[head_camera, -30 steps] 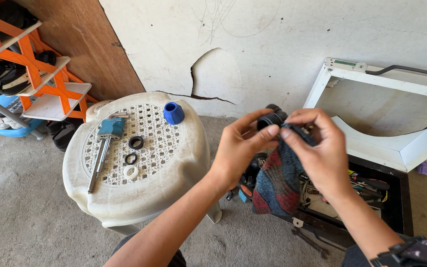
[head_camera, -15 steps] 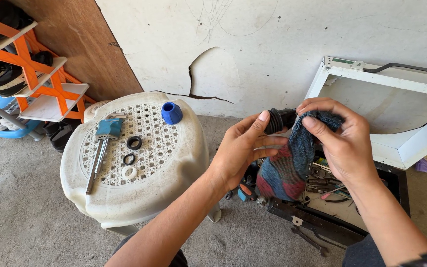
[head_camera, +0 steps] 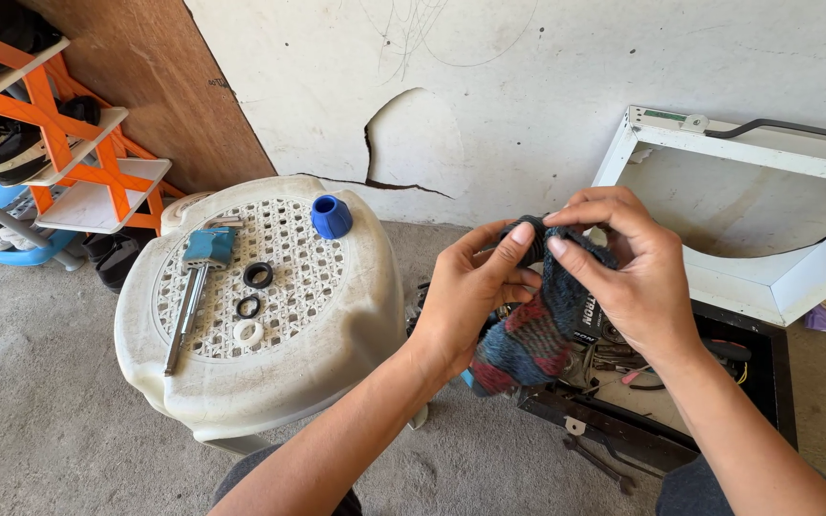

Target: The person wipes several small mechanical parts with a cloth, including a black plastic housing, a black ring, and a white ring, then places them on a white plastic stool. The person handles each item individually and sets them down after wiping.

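My left hand (head_camera: 475,291) and my right hand (head_camera: 628,272) meet in front of me, both gripping a small black round part (head_camera: 525,239) wrapped in a dark striped cloth (head_camera: 532,330). The cloth hangs down between my hands and hides most of the part. To the left stands a white plastic stool (head_camera: 260,306). On its perforated seat lie a blue cap (head_camera: 331,216), a metal wrench with a blue head (head_camera: 195,277), two black rings (head_camera: 257,275) and a white ring (head_camera: 248,333).
An open black toolbox (head_camera: 662,382) with several tools sits on the concrete floor under my hands. A white frame (head_camera: 757,229) leans against the cracked wall at the right. An orange shoe rack (head_camera: 40,143) stands at the far left.
The view has shifted slightly. My hands have turned the cloth around the black part, my right fingers now pinching higher on it. The things on the stool have not moved.
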